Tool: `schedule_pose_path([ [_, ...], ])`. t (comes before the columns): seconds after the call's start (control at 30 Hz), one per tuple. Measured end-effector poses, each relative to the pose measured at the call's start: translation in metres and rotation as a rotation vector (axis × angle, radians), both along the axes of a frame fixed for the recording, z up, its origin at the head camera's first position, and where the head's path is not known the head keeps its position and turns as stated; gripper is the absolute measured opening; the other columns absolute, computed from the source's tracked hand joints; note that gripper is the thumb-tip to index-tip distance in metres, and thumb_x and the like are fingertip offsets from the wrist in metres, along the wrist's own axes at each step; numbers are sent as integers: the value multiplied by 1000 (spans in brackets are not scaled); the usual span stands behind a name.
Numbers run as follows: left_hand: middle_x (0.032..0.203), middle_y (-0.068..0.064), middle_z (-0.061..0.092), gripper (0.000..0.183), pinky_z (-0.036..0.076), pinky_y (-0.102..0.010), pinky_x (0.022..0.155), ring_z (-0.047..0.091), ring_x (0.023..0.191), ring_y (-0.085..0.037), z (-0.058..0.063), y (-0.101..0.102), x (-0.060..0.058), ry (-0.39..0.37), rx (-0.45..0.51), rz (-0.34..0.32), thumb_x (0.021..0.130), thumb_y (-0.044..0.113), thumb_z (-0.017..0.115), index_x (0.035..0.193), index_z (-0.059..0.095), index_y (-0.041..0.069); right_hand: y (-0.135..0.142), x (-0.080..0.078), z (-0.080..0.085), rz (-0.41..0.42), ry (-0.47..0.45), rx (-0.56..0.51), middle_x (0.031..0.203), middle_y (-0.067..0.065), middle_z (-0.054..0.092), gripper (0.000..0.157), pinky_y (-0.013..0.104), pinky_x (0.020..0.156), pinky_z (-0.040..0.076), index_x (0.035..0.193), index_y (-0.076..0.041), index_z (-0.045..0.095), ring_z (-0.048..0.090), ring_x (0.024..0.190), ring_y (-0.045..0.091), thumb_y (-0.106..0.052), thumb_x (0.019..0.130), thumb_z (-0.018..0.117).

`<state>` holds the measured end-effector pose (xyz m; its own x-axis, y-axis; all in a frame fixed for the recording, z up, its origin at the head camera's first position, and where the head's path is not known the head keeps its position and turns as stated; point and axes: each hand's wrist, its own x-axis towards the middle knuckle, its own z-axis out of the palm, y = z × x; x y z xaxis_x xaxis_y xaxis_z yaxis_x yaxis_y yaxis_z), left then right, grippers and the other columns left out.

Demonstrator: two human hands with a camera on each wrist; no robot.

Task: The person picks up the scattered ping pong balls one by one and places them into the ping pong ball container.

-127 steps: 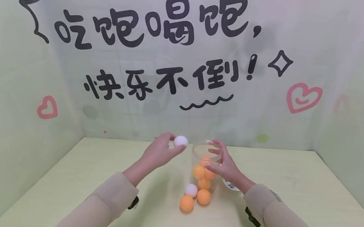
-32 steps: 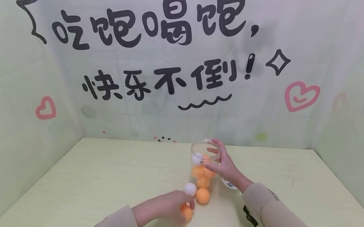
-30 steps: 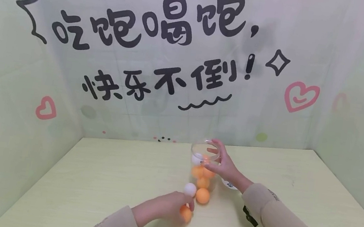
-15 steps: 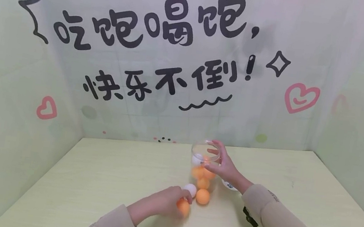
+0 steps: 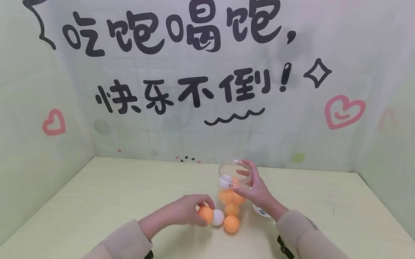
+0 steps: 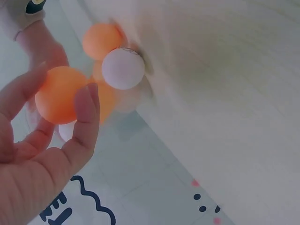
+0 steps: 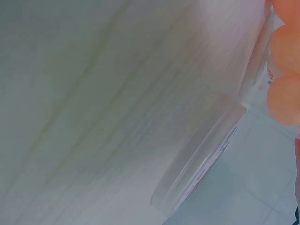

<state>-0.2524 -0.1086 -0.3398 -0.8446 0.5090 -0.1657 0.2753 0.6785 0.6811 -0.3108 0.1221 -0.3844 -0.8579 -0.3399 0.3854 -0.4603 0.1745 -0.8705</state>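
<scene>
My left hand (image 5: 186, 209) pinches an orange ping-pong ball (image 5: 205, 215) between thumb and fingers, raised off the table. The left wrist view shows the same orange ball (image 6: 62, 95) between the fingertips. A white ping-pong ball (image 5: 218, 217) and another orange ball (image 5: 231, 224) lie on the table before a clear plastic jar (image 5: 221, 190). That jar stands upright and uncovered, with several orange balls and a white one inside. My right hand (image 5: 256, 188) grips it near the rim from the right. The right wrist view catches only part of the jar's balls (image 7: 285, 101).
A round clear lid (image 7: 199, 159) with a printed label lies on the table, partly hidden behind my right wrist in the head view. The pale wooden table (image 5: 136, 186) meets printed curtain walls (image 5: 175, 134) at the back and sides.
A white ball from my left hand is now in the jar. Since then my left hand has picked the orange ball off the table and lifted it toward the jar. My right hand stays put.
</scene>
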Motion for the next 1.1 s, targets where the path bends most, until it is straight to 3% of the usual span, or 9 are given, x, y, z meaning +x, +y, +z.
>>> schedule_pose_path([
  [0.2,104,-9,54,35,51,-30,64,53,78,-18,16,-1,-15,-40,106,92,78,8,70,111,57,9,0,-2,-1,17,-4,-14,145,18,22,75,60,99,32,140,-7,16,32,129,41,-9,82,64],
  [0.53,111,-14,55,38,51,-29,63,56,77,-19,42,5,-27,86,219,224,78,7,70,114,57,10,3,-7,-5,23,31,-28,144,20,24,73,60,97,34,138,-4,17,33,127,43,-5,82,63],
  [0.9,117,-12,55,43,53,-30,70,58,86,-22,57,20,-36,114,303,305,82,10,67,123,55,12,5,-11,-7,31,49,-43,143,21,25,72,60,97,34,137,-5,19,34,126,43,-5,81,64],
  [1.1,119,-12,55,44,52,-30,72,59,88,-24,60,30,-42,177,339,312,83,10,65,125,54,11,4,-12,-6,43,63,-47,143,21,26,71,60,97,33,137,-3,19,34,126,44,-4,81,63],
])
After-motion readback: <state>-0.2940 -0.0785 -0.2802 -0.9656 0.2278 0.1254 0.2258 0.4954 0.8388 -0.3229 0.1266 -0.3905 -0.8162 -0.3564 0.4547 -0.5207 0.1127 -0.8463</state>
